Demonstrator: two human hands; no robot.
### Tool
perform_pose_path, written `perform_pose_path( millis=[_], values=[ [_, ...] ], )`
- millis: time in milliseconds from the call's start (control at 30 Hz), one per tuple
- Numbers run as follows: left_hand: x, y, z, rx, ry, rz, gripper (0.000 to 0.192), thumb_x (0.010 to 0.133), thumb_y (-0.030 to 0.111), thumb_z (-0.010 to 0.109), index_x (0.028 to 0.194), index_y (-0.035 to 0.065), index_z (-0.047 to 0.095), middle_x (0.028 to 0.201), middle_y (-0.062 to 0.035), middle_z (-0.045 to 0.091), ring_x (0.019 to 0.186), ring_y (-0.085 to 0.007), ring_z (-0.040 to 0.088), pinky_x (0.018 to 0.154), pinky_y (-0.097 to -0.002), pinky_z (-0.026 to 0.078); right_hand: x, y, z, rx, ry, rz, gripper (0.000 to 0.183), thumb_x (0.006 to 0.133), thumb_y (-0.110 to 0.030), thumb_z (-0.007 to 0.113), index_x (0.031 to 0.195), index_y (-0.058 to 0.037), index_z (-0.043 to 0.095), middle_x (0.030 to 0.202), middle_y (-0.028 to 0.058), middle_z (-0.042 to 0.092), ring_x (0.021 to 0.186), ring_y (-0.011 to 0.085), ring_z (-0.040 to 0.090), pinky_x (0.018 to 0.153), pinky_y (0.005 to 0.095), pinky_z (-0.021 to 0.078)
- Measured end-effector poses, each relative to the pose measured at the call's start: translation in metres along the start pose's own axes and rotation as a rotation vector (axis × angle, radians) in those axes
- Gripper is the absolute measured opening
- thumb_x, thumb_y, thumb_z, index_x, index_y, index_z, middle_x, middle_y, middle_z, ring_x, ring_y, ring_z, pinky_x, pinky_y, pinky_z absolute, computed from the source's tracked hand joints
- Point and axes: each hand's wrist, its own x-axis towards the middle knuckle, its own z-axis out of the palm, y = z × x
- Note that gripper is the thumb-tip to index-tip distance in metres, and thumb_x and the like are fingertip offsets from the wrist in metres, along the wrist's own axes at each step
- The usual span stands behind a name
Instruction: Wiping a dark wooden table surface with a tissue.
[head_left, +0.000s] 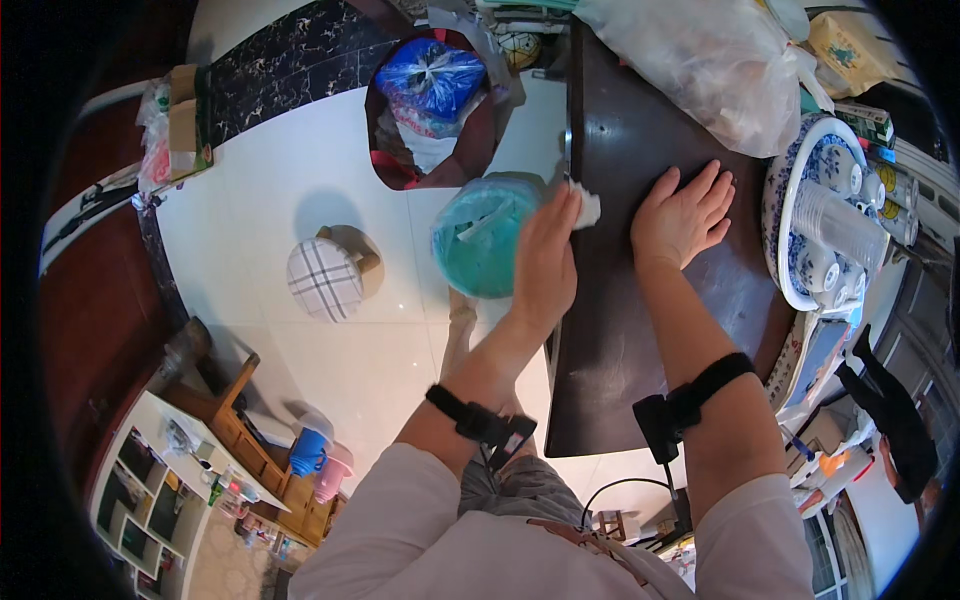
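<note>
My left hand (551, 251) holds a crumpled white tissue or cloth (586, 206) at the left edge of a dark wooden table (607, 322). Just below and left of that hand, a round turquoise waste bin (487, 240) with a liner stands on the floor, some pale scraps inside. My right hand (681, 217) lies flat on the tabletop, fingers spread, holding nothing. To its right sits a blue-and-white oval tray (787, 247) bearing upturned patterned cups and a stack of clear plastic cups (838, 223).
A large translucent plastic bag (697, 67) rests at the table's far end. On the tiled floor stand a dark red bag (382, 154) holding a blue plastic bundle (431, 75) and a checked round stool (325, 280). A person in dark clothes (896, 420) is at the far right.
</note>
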Motion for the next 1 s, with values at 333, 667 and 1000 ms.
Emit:
perform_pose_path(
  millis=[333,667,1000],
  values=[
    [-0.112,0.038,0.012,0.04,-0.074,-0.226,0.065,0.084,0.003,0.057,0.144,-0.005,0.031,0.148,-0.0259,0.032,0.132,-0.0414,0.037,0.11,-0.0481,0.031,0.002,-0.002,0.006,-0.003,0.038,-0.003,0.061,0.099,-0.042,0.038,0.148,-0.0067,0.032,0.155,0.0152,0.028,0.146,0.0288,0.021,0.114,0.0535,0.0179],
    [-0.122,0.032,0.034,0.224,-0.031,-0.206,0.07,0.089,0.02,0.059,0.144,-0.0082,0.026,0.146,-0.03,0.031,0.13,-0.0441,0.038,0.108,-0.0491,0.032,-0.001,-0.002,0.005,-0.019,0.055,-0.014,0.062,0.098,-0.041,0.041,0.147,-0.0064,0.032,0.155,0.0156,0.028,0.145,0.0292,0.021,0.113,0.0547,0.0195],
    [-0.125,0.028,0.036,0.27,-0.076,-0.166,0.069,0.093,0.019,0.054,0.145,-0.009,0.019,0.148,-0.0329,0.024,0.134,-0.0472,0.031,0.111,-0.0516,0.026,0.001,-0.003,0.001,0.025,0.023,0.003,0.063,0.097,-0.042,0.04,0.148,-0.0061,0.029,0.155,0.0162,0.027,0.146,0.0306,0.019,0.114,0.056,0.0163]
  ],
)
